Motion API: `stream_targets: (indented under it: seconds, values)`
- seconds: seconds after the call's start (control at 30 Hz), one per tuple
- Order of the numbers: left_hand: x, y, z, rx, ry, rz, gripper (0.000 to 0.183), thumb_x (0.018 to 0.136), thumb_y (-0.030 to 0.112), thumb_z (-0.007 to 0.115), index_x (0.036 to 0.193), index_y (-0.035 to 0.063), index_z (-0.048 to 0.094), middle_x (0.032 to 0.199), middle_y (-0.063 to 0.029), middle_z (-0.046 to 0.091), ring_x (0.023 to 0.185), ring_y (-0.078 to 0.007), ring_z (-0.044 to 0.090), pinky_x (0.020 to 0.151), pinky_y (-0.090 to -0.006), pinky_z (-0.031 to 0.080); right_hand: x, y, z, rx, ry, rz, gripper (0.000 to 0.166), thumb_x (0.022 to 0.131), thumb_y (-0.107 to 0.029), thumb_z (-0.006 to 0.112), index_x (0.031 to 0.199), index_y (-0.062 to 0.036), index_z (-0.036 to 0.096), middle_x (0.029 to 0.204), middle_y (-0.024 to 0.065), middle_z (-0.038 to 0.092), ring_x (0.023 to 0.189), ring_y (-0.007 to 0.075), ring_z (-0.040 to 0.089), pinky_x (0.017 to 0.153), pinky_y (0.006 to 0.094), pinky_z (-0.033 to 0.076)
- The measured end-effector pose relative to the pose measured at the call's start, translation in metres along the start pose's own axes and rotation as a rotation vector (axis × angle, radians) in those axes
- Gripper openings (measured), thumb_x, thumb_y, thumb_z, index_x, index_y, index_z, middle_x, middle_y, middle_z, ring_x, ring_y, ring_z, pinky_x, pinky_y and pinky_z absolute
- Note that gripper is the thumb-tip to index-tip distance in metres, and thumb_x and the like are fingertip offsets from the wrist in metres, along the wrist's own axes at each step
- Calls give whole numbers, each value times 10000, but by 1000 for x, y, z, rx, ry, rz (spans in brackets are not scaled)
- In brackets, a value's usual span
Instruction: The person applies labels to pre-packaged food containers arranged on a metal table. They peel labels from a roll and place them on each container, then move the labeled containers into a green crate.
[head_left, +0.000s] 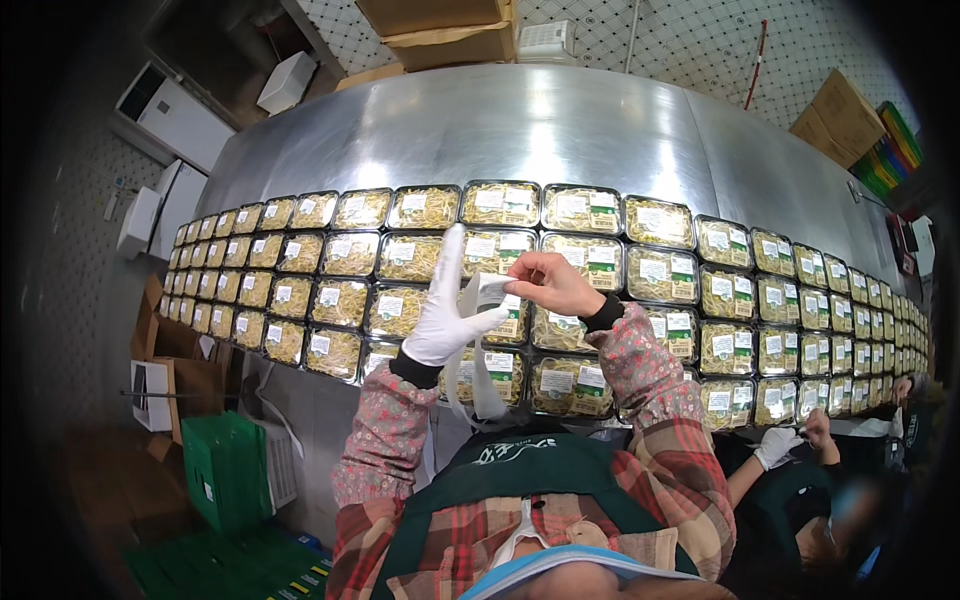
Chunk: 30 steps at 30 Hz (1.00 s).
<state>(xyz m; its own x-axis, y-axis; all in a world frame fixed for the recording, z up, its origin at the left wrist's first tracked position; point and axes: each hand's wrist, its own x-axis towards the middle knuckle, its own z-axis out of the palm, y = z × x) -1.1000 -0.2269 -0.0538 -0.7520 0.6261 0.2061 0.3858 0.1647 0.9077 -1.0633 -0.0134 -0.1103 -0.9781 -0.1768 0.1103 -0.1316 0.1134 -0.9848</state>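
Note:
My left hand (448, 307), in a white glove, is spread over the rows of packs, with a strip of white labels (486, 375) hanging between thumb and palm down toward my apron. Bare, my right hand (551, 283) pinches the strip's upper end between thumb and fingertips. Beneath both hands lie black trays of bean sprouts under clear film (425, 206), set in four long rows. Those to the left bear one white label; many in the middle and to the right carry a second white label on a green and tan one.
The steel table (480, 112) runs across the view. A co-worker's gloved hand (778, 448) and bare hand are at its near edge on the right. Green crates (225, 472) and cardboard boxes stand at the lower left; more boxes (450, 37) are beyond the far edge.

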Motion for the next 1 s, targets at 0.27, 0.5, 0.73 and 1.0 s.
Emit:
stream_targets:
  seconds: [0.27, 0.5, 0.73, 1.0]
  values:
    - [-1, -13, 47, -298, 200, -240, 282, 859, 75, 703, 637, 76, 529, 636, 52, 542, 590, -13, 460, 527, -210, 371, -37, -16, -12, -49, 168, -169, 205, 827, -139, 724, 988, -25, 668, 784, 12, 617, 688, 76, 565, 627, 228, 457]
    - [-26, -29, 101, -199, -200, -416, 334, 832, 60, 689, 1144, -19, 600, 1016, -63, 673, 907, -102, 627, 792, -244, 510, -51, 36, -103, 215, 753, -239, 68, 818, -61, 705, 877, -26, 710, 818, 31, 680, 739, 92, 608, 679, 240, 486]
    - [-87, -84, -25, -91, 560, -465, 257, 753, 29, 719, 1004, -18, 684, 938, -116, 691, 827, -189, 660, 758, -307, 548, -118, 137, -326, -130, 860, 102, 160, 857, -151, 680, 929, -13, 643, 820, 2, 644, 737, 75, 569, 695, 228, 453]
    - [-295, 31, -296, 570, 1666, -323, 461, 840, 191, 603, 1210, -77, 538, 1186, -148, 585, 1024, -260, 587, 902, -369, 488, -91, 191, -341, -660, 603, 480, 222, 812, -226, 686, 972, -75, 654, 801, 21, 641, 704, 136, 588, 696, 301, 464]
